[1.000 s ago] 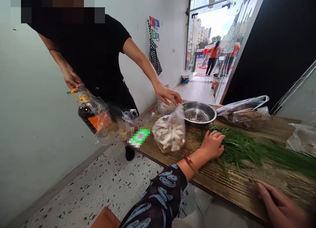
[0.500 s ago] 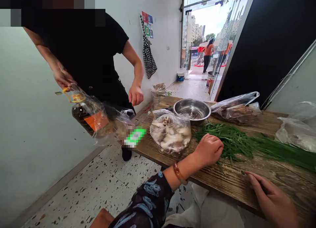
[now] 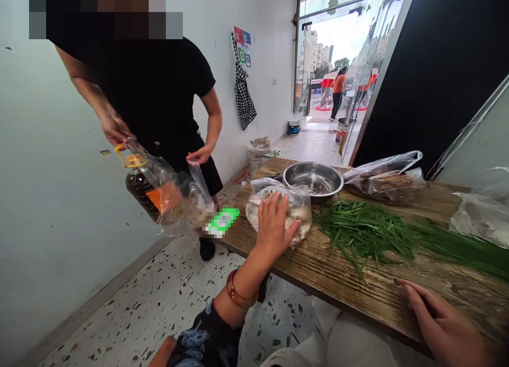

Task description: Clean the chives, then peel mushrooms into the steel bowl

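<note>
My left hand point(image 3: 273, 226) is open, its fingers spread over a clear plastic bag point(image 3: 304, 214) of pale pieces that look like mushrooms. Whether it touches the bag or hovers just above, I cannot tell. At the lower right, my right hand point(image 3: 443, 316) is pinched at the table's front edge. Between its thumb and forefinger sits a small dark thing point(image 3: 396, 282), too small to name. Cut green chives point(image 3: 366, 226) lie in a loose pile between my hands, with longer uncut chives point(image 3: 465, 247) to the right.
A steel basin point(image 3: 313, 178) stands behind the bag on the wooden table point(image 3: 350, 293). Behind the chives lies another filled plastic bag point(image 3: 387, 185). At left, a co-worker point(image 3: 151, 91) holds an oil bottle point(image 3: 145, 189) and a clear plastic bag. A white bag point(image 3: 483, 216) lies far right.
My left hand has moved left from the chives to the mushroom bag, its curled fingers now spread. The co-worker's hand nearer the table now grips the plastic bag's edge. My right hand stays put.
</note>
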The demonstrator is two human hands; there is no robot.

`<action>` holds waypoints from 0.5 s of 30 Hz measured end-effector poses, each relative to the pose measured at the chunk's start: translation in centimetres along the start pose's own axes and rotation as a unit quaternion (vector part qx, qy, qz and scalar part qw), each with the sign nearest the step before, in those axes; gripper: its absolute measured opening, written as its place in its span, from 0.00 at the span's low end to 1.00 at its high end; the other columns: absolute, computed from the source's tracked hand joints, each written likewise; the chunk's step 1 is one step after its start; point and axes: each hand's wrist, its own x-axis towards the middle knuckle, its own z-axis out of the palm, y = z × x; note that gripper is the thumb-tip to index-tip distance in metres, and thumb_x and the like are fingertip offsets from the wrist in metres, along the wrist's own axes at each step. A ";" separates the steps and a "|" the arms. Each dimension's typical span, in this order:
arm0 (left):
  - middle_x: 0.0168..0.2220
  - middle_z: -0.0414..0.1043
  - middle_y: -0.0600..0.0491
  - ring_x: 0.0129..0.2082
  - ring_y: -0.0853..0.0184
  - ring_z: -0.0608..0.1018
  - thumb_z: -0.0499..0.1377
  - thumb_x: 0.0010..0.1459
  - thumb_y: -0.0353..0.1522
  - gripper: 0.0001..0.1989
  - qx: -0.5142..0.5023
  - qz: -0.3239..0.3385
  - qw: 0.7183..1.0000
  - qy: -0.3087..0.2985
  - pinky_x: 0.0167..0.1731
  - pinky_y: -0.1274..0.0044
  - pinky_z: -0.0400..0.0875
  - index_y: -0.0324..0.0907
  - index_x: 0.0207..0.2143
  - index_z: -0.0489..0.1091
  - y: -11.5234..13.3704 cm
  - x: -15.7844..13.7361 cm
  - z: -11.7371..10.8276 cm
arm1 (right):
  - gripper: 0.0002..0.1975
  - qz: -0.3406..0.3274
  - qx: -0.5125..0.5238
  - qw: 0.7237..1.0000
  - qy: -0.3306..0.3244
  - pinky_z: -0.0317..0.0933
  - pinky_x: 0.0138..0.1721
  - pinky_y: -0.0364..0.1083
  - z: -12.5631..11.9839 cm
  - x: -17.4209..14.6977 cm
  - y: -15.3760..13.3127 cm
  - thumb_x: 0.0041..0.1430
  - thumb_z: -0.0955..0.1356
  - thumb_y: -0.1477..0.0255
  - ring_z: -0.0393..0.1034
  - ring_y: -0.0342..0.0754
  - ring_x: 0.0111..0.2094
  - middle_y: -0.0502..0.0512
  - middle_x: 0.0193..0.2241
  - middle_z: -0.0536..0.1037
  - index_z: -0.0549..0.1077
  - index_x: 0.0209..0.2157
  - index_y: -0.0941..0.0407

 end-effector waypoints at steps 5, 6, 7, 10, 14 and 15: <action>0.55 0.66 0.41 0.61 0.51 0.61 0.58 0.57 0.43 0.32 0.029 -0.012 0.996 -0.086 0.60 0.50 0.45 0.40 0.60 0.55 -1.3 -0.1 -0.1 | 0.26 -0.003 -0.016 1.000 0.007 0.70 0.38 0.52 -0.2 0.1 -0.4 0.52 0.61 0.49 0.76 0.58 0.40 0.54 0.40 0.81 0.79 0.39 0.52; 0.51 0.69 0.43 0.58 0.53 0.65 0.57 0.57 0.41 0.28 0.027 -0.004 0.995 -0.099 0.60 0.51 0.46 0.42 0.58 0.59 -1.2 -0.3 -0.2 | 0.26 -0.002 -0.016 1.000 0.007 0.70 0.39 0.52 -0.2 0.1 -0.5 0.52 0.61 0.50 0.76 0.58 0.39 0.54 0.40 0.81 0.79 0.39 0.52; 0.47 0.71 0.46 0.53 0.55 0.69 0.57 0.58 0.39 0.22 0.023 0.009 0.994 -0.108 0.60 0.52 0.47 0.43 0.54 0.63 -1.1 -0.6 -0.3 | 0.25 -0.002 -0.017 1.000 0.007 0.70 0.40 0.52 -0.2 0.1 -0.5 0.52 0.62 0.50 0.76 0.58 0.39 0.54 0.40 0.81 0.79 0.39 0.52; 0.37 0.71 0.51 0.43 0.62 0.72 0.54 0.59 0.33 0.09 -0.003 0.066 0.991 -0.118 0.60 0.57 0.53 0.45 0.42 0.71 -0.7 -1.6 -0.7 | 0.25 -0.014 -0.021 1.000 0.010 0.70 0.40 0.52 -0.2 0.1 -0.3 0.52 0.62 0.50 0.76 0.58 0.39 0.55 0.41 0.81 0.79 0.39 0.53; 0.32 0.69 0.53 0.38 0.65 0.71 0.53 0.60 0.31 0.07 -0.031 0.121 0.986 -0.112 0.59 0.59 0.56 0.45 0.34 0.70 -0.4 -3.1 -1.4 | 0.24 -0.021 -0.025 0.999 0.006 0.69 0.42 0.53 0.1 0.0 0.4 0.54 0.62 0.51 0.75 0.58 0.42 0.54 0.42 0.81 0.78 0.41 0.51; 0.32 0.69 0.53 0.37 0.65 0.71 0.53 0.60 0.31 0.06 -0.034 0.121 0.986 -0.109 0.59 0.59 0.57 0.45 0.33 0.70 -0.3 -3.5 -1.5 | 0.24 -0.022 -0.024 0.999 0.003 0.69 0.42 0.54 0.2 0.0 0.6 0.54 0.62 0.51 0.75 0.58 0.43 0.53 0.42 0.81 0.78 0.42 0.51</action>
